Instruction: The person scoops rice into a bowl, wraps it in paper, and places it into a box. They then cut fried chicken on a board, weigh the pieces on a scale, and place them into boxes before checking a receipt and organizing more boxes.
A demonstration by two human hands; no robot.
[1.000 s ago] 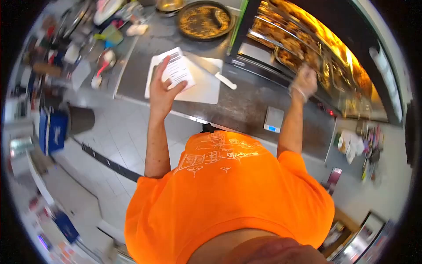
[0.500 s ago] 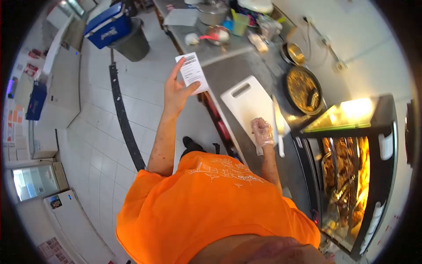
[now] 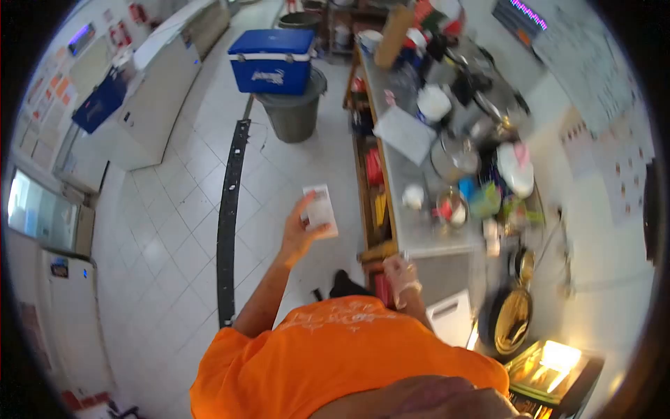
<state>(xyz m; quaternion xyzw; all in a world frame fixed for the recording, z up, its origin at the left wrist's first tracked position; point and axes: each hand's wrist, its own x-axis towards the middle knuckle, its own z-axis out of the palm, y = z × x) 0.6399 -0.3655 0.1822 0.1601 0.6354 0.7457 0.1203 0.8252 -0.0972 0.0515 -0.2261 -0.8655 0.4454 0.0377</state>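
Observation:
My left hand point(image 3: 300, 234) is closed on a printed paper slip point(image 3: 321, 213), holding it out over the floor with the thumb on its lower edge. My right hand point(image 3: 403, 278) wears a clear plastic glove and is raised at the near edge of the counter. Its fingers look loosely bent, but blur hides whether they hold anything. Close to it, on the right, lies a white cutting board point(image 3: 452, 318) with a handle slot, partly covered by my shirt. Only a bit of the knife point(image 3: 474, 335) shows beside the board.
A steel counter point(image 3: 436, 237) carries pots, a white sheet point(image 3: 405, 134) and a green container point(image 3: 485, 200). A dark round pan point(image 3: 513, 318) stands near a lit food warmer point(image 3: 555, 363). Ahead, a blue cooler point(image 3: 271, 63) rests on a grey bin point(image 3: 293, 115). A black strip point(image 3: 229, 209) crosses the floor.
The view has swung up and to the right, showing more of the counter and room. My right hand has left the cutting board for the counter edge. The slip stays in my left hand.

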